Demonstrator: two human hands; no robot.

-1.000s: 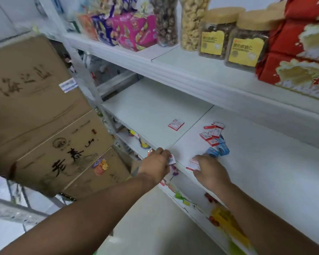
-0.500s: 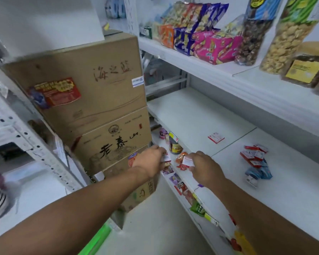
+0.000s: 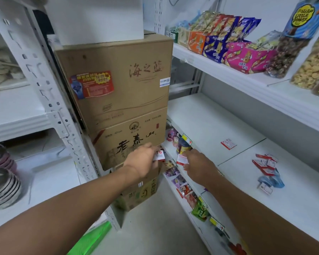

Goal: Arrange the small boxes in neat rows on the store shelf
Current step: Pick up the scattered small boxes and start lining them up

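While stacked cardboard cartons (image 3: 118, 100) fill the left, the white store shelf (image 3: 219, 126) runs along the right, with a loose heap of small boxes (image 3: 265, 164) lying on it and a lone red-and-white box (image 3: 228, 144) nearer its middle. At the shelf's front edge, the left hand (image 3: 142, 162) pinches one small box (image 3: 159, 155), and the right hand (image 3: 199, 167) grips another box (image 3: 181, 159), both off the shelf surface.

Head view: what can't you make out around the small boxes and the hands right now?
- Left hand: fingers hidden behind its small box.
- Right hand: palm side faces away; grip on its box unclear.
- Pile of boxes: count unclear, overlapping.
- Box print: too small.
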